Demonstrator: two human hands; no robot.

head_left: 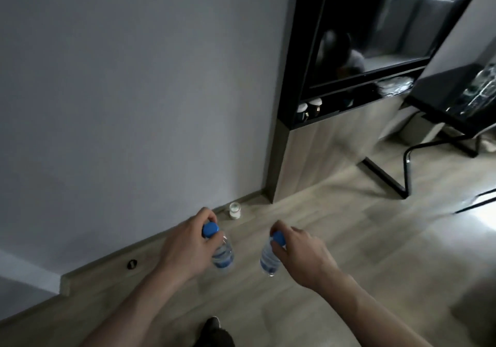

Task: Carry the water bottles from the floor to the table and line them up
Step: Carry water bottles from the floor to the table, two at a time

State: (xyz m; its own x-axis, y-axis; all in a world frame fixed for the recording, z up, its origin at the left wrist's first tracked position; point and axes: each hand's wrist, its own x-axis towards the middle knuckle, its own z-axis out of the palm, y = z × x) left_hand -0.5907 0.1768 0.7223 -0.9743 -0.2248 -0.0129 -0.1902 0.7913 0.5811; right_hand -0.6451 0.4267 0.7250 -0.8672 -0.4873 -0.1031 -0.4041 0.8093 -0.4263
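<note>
Both clear water bottles (223, 252) (269, 259) had bright blue caps (210, 229) and blue-printed labels. The floor (335, 252) was pale wood-grain planks, the wall (134, 78) plain grey-white. The far right bench (440, 89) and cabinet frame (292, 78) were black; a small white jar (234, 210) stood by the skirting.

The two small water bottles, the left one (223, 252) and the right one (269, 257), look like clear, shiny plastic with smooth blue plastic caps. The pale floor (349, 239) looks like wood with thin lines, a bit shiny near the light. The grey wall (134, 91) is smooth and matt. The big black screen (375, 30) is glossy like glass. The dark chair leg (406, 169) looks like shiny metal.
</note>
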